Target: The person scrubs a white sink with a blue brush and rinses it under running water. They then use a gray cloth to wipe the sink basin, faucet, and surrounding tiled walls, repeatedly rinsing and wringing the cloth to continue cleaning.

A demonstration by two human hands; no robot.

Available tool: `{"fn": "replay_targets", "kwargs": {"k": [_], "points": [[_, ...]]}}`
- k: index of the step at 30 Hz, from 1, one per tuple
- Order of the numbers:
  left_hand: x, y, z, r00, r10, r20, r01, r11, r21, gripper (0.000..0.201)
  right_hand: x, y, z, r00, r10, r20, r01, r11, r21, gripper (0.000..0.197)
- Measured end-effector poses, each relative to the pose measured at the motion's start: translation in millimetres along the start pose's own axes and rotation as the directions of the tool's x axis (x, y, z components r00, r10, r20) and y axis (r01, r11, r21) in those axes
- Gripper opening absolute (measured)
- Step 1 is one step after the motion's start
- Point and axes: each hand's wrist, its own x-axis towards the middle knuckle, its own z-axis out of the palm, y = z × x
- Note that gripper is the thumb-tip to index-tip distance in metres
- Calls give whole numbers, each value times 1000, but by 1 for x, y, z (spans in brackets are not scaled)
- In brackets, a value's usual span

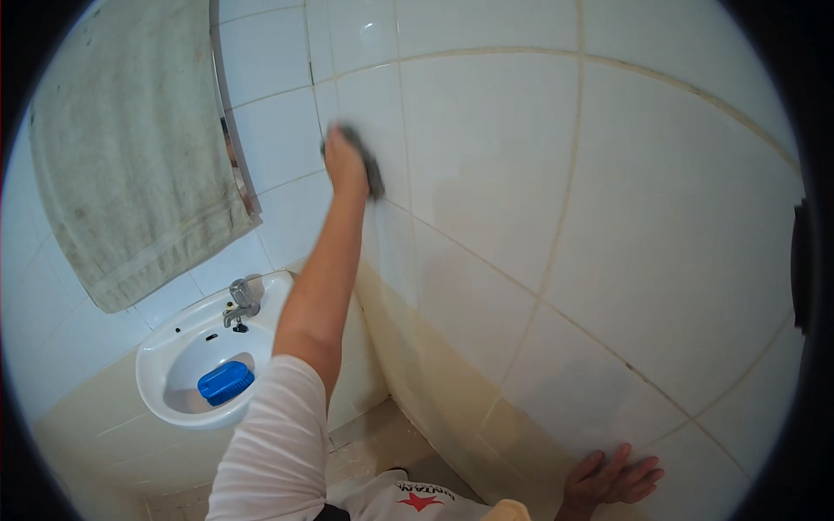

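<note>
My left hand (346,167) is raised at the end of an outstretched arm and closed around a dark grey pad (375,176). It presses the pad to the white tiled wall (486,174) near the corner. Motion blurs the pad, so its exact kind cannot be made out. Low on the right, my right hand (615,478) is open, with its fingers spread beside the tiles and nothing in it; whether the palm touches the wall is unclear.
A white washbasin (149,382) with a metal tap (241,300) is mounted at the left, with a blue scrubbing brush (226,383) in its bowl. Above hangs a greenish-grey towel (139,148) over a mirror (241,187). Brownish floor (382,430) shows below.
</note>
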Motion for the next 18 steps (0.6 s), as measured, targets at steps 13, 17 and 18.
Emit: {"fn": "replay_targets", "kwargs": {"k": [13,17,18], "points": [[-379,217,167,-280,950,137,-500,-23,-866,19,-6,4,4,999,-11,41,13,998,-55,43],[-410,188,175,-368,927,-65,-380,-214,-900,24,-16,5,7,1000,-8,29,11,997,-78,44],[-404,186,174,-428,904,-6,-428,-209,-880,25,-15,2,9,1000,-7,13,8,997,-72,44]]}}
